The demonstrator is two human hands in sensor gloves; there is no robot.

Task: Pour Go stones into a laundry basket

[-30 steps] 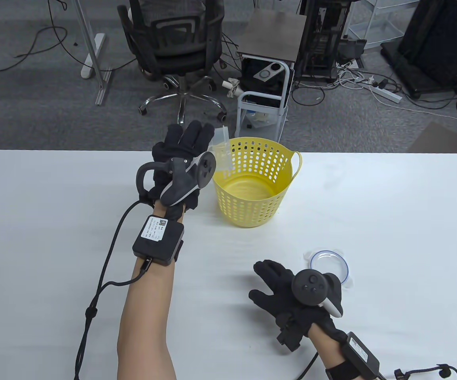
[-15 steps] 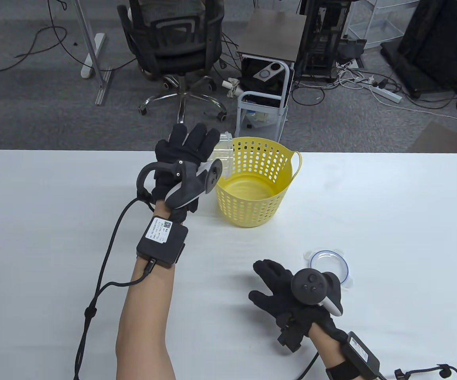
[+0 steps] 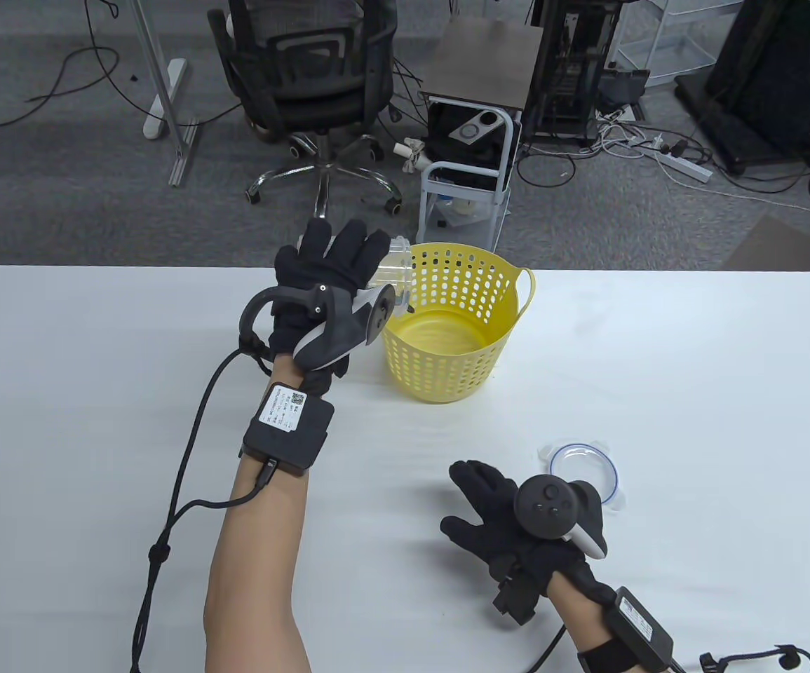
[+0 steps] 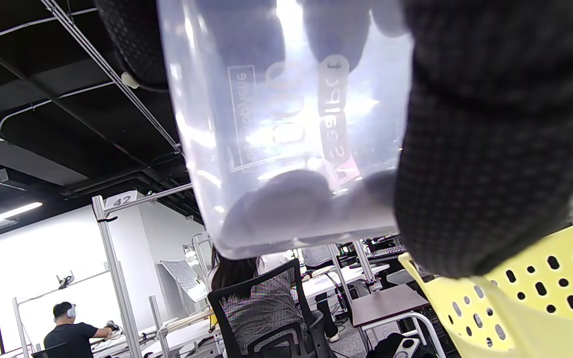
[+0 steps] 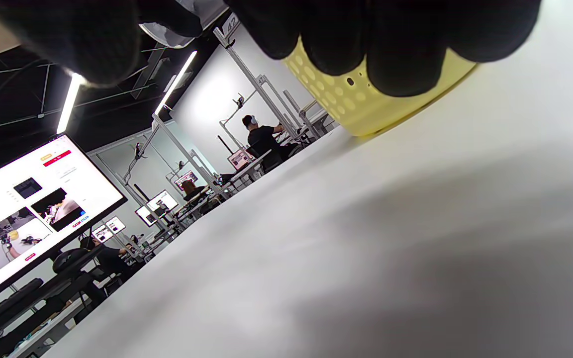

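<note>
A yellow perforated laundry basket (image 3: pixel 447 329) stands at the table's far middle; it also shows in the left wrist view (image 4: pixel 525 308) and the right wrist view (image 5: pixel 361 107). My left hand (image 3: pixel 327 280) grips a clear plastic container (image 3: pixel 394 270), tilted over the basket's left rim. In the left wrist view the container (image 4: pixel 286 129) holds dark Go stones (image 4: pixel 276 204) near one end. My right hand (image 3: pixel 496 512) rests on the table near the front, fingers spread, holding nothing.
The container's clear lid with a blue ring (image 3: pixel 582 466) lies on the table just right of my right hand. A cable (image 3: pixel 187 477) runs from my left wrist toward the front edge. An office chair and a cart stand beyond the far edge.
My left hand has turned and tipped the container further over the basket's left rim. My right hand has not moved.
</note>
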